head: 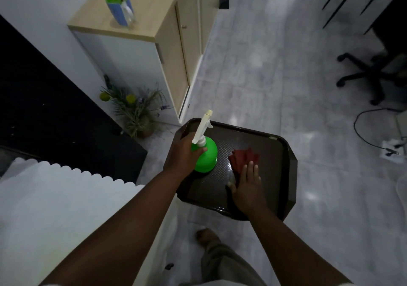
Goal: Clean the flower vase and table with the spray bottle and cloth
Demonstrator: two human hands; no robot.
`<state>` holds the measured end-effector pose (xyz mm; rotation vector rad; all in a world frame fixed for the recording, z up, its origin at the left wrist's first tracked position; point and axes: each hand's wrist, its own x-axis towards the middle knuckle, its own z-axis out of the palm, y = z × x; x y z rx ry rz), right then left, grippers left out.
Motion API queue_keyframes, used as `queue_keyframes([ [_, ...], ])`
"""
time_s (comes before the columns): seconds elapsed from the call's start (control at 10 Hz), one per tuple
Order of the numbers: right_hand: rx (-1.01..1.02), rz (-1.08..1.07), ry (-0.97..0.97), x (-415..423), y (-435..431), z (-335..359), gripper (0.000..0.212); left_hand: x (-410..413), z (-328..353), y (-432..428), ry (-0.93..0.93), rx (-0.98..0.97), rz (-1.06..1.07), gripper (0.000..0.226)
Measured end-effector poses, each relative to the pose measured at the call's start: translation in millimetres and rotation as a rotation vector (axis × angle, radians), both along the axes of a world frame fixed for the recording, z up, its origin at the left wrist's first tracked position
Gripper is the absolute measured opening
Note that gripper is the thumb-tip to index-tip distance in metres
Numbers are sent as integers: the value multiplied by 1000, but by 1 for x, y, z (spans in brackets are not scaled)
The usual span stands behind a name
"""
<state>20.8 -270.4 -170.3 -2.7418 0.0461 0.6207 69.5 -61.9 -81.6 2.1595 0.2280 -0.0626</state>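
the room is dim and the colours look muted, with a cool grey cast. pale glare patches sit on the glossy floor tiles [259, 69], pointing to light from overhead. the green spray bottle [204, 155] stands out brightly against the dark tray [282, 160]. the wide lens bends the cabinet [171, 49] edges, detail is soft and slightly smeared throughout, and the black surface [55, 100] at left loses all detail.

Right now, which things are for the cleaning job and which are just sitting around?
For the job:
- green spray bottle, gripped by the left hand
- red cloth, under the flat right hand
- potted flowers on the floor, probably the vase
- white table

Just around:
- dark tray under bottle and cloth
- wooden cabinet
- green-and-blue holder on it
- office chair
- cable
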Motion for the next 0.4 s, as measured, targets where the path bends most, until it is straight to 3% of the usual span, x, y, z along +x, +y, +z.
queue_keyframes([
  [0.1,6,2,-20,2,0,4,86,0,7,-2,31,25,-5,45],
  [0.3,26,116,-163,-10,19,28,76,-25,14,23,123,73,6,68],
  [0.4,100,236,-198,-28,37,35,75,-67,18,51,148,39,167,69],
])
